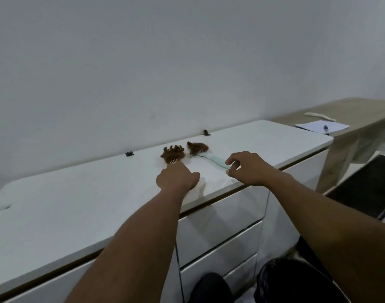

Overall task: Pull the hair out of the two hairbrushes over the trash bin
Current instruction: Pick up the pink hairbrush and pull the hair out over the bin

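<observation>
Two hairbrushes lie on the white dresser top (78,204), both clogged with reddish-brown hair. The left brush (173,155) shows pale bristles; its handle is hidden under my left hand (177,178), whose fingers are closed over it. The right brush (198,148) has a mint-green handle (216,160) pointing toward me. My right hand (247,168) is at the end of that handle, thumb and fingers pinching it. A trash bin with a black liner (294,281) stands on the floor at the lower right, below the dresser front.
White drawers (220,226) face me below the top. Two small black clips (129,153) (206,133) sit along the wall edge. A wooden desk (351,119) with paper and a pen stands at the right. A dark shoe (213,287) shows at the bottom.
</observation>
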